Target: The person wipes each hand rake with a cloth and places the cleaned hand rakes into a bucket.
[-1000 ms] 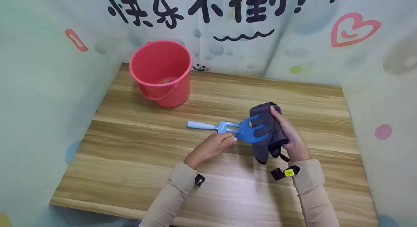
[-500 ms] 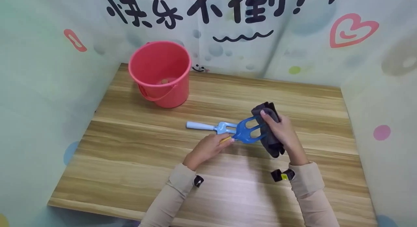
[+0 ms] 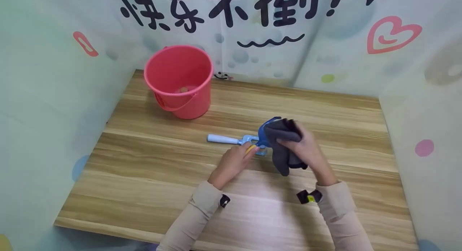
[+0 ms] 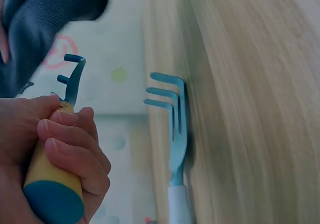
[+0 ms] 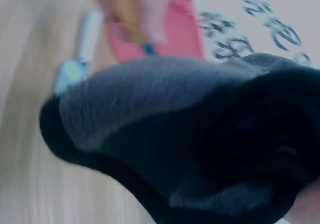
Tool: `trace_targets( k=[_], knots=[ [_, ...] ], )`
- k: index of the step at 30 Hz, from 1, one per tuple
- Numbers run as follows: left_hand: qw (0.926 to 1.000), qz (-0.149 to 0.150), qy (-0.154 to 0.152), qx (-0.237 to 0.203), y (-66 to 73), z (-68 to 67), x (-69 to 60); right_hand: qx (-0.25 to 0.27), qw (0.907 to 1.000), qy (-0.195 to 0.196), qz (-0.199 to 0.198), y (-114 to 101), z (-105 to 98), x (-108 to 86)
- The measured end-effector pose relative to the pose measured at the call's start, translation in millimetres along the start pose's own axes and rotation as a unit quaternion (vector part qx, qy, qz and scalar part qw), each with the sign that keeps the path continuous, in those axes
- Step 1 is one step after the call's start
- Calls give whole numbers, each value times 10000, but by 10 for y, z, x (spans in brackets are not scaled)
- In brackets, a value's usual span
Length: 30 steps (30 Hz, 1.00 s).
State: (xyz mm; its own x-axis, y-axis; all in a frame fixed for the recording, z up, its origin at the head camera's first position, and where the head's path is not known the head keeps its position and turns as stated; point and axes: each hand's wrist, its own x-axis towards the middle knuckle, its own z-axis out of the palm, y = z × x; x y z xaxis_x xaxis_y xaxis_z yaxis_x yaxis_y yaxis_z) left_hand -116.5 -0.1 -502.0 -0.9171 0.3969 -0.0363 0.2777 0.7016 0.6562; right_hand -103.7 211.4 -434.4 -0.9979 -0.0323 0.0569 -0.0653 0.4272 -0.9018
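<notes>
My left hand (image 3: 231, 163) grips the yellow handle of a small blue garden hand rake (image 3: 262, 134), fingers wrapped round it. In the left wrist view the handle's blue end (image 4: 55, 204) and a few bent tines show. My right hand (image 3: 306, 146) holds a folded dark grey cloth (image 3: 282, 132) with black edging against the rake head, covering most of the tines. The cloth fills much of the right wrist view. A second, light-blue hand rake (image 3: 222, 138) with a pale handle lies on the table just behind my left hand, its head partly hidden.
A red bucket (image 3: 196, 106) with a handle stands at the table's back left, with a small brownish spot inside on its bottom. The wooden table (image 3: 144, 171) is bounded by printed fabric walls (image 3: 325, 56) at the back and sides.
My right hand has shifted the cloth leftward from the tine tips over the rake head. The rake has tilted in my left hand. The bucket and the light-blue rake have not moved.
</notes>
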Motion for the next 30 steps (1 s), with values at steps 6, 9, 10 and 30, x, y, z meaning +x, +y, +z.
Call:
trace_targets(
  k=[6, 9, 10, 30],
  knots=[
    [9988, 353, 315, -140, 127, 27, -38, -1592, 9687, 548, -1822, 149, 390, 2],
    [9976, 442, 338, -419, 142, 34, -52, -1902, 9492, 822, -2368, 241, 505, 3],
    [9973, 459, 317, -482, 141, 36, -57, -2008, 9440, 916, -2455, 277, 528, 5],
    [9978, 79, -214, -620, 162, 107, -162, -4067, 8465, 1921, -2847, 662, 483, 279]
  ],
)
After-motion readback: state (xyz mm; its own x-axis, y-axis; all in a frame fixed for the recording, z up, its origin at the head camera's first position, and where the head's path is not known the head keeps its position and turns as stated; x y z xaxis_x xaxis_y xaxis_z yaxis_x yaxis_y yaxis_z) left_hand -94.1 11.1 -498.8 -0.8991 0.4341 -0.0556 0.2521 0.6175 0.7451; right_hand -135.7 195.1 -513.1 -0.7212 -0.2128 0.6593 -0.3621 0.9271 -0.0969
